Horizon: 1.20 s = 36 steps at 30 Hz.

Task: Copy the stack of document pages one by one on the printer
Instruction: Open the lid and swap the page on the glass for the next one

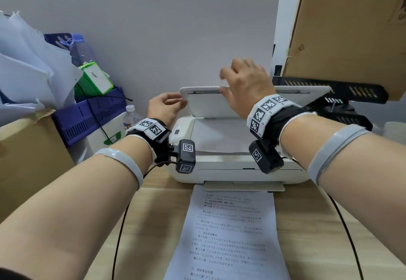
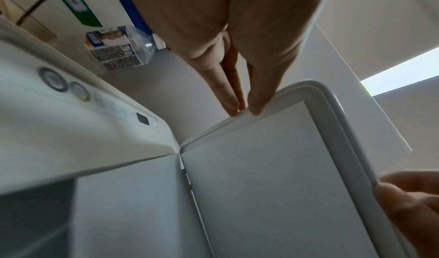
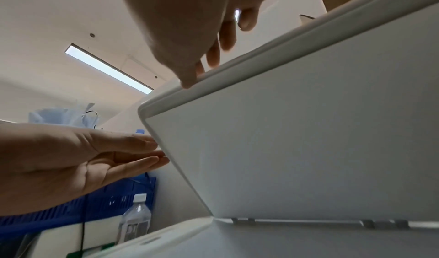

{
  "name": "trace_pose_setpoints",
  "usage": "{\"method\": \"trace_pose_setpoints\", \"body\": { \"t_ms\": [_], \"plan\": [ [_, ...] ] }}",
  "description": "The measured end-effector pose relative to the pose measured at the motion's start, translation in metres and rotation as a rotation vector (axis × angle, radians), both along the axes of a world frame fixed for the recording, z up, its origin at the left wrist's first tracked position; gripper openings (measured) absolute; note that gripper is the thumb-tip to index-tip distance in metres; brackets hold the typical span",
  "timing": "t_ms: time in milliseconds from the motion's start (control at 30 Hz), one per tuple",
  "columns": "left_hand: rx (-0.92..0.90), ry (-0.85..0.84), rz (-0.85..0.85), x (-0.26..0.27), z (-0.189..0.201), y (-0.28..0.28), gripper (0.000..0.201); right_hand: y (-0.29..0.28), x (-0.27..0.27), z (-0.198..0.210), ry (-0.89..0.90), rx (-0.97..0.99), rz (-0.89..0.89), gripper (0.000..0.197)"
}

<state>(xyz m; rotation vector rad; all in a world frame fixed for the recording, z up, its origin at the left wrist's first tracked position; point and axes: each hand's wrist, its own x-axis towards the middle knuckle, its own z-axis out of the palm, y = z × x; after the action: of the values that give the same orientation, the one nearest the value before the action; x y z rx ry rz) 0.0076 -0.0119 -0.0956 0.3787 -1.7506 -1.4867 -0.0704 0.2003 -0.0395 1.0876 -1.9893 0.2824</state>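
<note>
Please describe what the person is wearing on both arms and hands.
Both hands, left hand and right hand, are bare, without gloves or sleeves. Each wrist has a black strap with white square-code tags and a small black camera block below it. Each forearm has a grey band. Thin black cables hang down.

I see the white printer [image 1: 237, 167] standing on the wooden desk with its scanner lid [image 1: 211, 103] raised, hinged at the back and tilted up toward the wall. A white sheet [image 1: 217, 139] lies flat on the scanner bed under the lid. In front of the printer a printed page [image 1: 230, 231] of dense black text lies flat on the desk, its top edge at the output tray [image 1: 243, 185].
</note>
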Motion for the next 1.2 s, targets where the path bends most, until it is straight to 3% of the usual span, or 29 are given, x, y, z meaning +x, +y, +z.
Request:
{"method": "trace_pose_setpoints", "body": {
  "t_ms": [133, 267, 367, 567, 767, 1000, 1100, 1200],
  "plan": [
    [0.048, 0.082, -0.045, -0.018, 0.012, -0.009, 0.015, 0.0, -0.004, 0.011, -0.121, -0.04, 0.053, 0.02],
    [0.071, 0.063, -0.091, -0.041, 0.03, -0.013, 0.043, 0.002, -0.021, -0.006, -0.467, 0.229, 0.011, 0.023],
    [0.027, -0.019, -0.143, -0.056, 0.044, -0.017, 0.056, 0.005, -0.043, -0.028, -0.66, 0.383, -0.081, 0.032],
    [-0.118, -0.275, -0.166, -0.083, 0.058, -0.029, 0.085, 0.02, -0.067, -0.053, -0.752, 0.463, -0.217, 0.052],
    [-0.035, -0.298, -0.239, -0.098, 0.059, -0.017, 0.066, 0.029, -0.066, -0.06, -0.861, 0.499, -0.188, 0.066],
    [-0.03, -0.316, -0.238, -0.082, 0.05, -0.016, 0.059, 0.043, -0.05, -0.071, -0.905, 0.737, -0.199, 0.09],
    [-0.027, -0.394, -0.284, -0.064, 0.045, -0.012, 0.045, 0.058, -0.036, -0.069, -0.92, 0.747, -0.131, 0.103],
    [-0.072, -0.545, -0.415, -0.043, 0.035, -0.004, 0.032, 0.073, -0.02, -0.065, -0.869, 0.777, -0.107, 0.098]
  ]
}}
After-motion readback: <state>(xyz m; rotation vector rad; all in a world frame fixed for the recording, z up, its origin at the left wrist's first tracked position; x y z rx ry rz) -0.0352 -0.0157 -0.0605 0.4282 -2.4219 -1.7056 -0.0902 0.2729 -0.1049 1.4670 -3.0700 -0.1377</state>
